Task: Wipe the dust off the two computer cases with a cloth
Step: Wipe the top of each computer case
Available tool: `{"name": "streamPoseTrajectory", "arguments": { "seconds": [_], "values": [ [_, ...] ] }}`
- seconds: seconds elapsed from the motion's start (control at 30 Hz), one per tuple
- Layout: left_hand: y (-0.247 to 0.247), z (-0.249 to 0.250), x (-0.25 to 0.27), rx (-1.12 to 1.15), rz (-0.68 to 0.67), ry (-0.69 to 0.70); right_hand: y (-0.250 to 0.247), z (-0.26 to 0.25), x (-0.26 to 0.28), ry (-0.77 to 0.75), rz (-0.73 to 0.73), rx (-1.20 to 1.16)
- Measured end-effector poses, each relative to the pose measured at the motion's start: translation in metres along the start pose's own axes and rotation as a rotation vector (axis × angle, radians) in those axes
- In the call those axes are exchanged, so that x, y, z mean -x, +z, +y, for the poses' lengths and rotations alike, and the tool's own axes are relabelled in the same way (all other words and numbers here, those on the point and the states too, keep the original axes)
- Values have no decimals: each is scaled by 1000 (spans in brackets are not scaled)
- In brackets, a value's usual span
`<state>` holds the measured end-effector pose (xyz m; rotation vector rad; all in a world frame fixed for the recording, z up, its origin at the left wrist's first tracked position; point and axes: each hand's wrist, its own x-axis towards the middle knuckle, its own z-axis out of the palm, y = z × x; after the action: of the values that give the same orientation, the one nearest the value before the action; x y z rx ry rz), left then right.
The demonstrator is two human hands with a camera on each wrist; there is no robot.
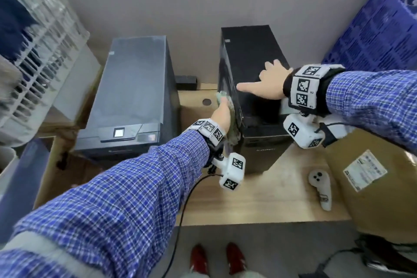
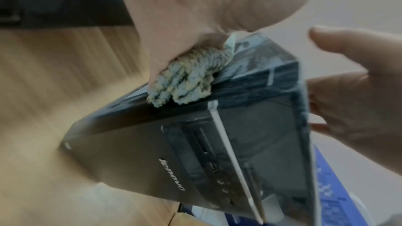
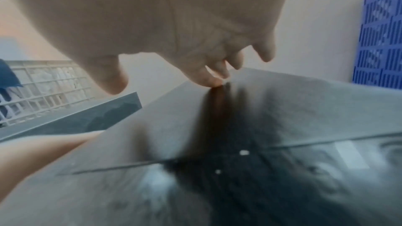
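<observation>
Centre frame: black computer case (image 1: 250, 88), steadied by flat, open right hand (image 1: 268, 86) on top; cloth (image 2: 185, 82), gripped in left hand (image 1: 222, 115), pressed against side for wiping.

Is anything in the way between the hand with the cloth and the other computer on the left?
Nothing visible. The left hand presses the cloth on the black case's left side; only a bare strip of desk separates it from the grey case.

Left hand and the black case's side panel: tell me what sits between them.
A crumpled cloth, pressed by the left hand against the black case near its upper edge. The left wrist view shows it best; the head view confirms.
</observation>
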<state>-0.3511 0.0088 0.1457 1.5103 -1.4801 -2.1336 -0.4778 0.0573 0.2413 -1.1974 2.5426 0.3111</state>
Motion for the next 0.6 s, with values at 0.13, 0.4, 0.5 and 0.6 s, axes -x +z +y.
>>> {"name": "streamPoseTrajectory", "arguments": {
  "seconds": [0.13,0.4,0.5,0.6],
  "values": [
    [3,-20,-19,212,-36,-62,4,-12,-23,2,67,-27],
    [7,-82,-67,-191,-69,-39,8,-39,-46,38,109,-42],
    [5,-84,-71,-232,-67,-35,16,-35,-47,12,135,-31],
    [7,-77,-64,-228,-95,-20,17,-35,-47,26,122,-55]
  ]
}}
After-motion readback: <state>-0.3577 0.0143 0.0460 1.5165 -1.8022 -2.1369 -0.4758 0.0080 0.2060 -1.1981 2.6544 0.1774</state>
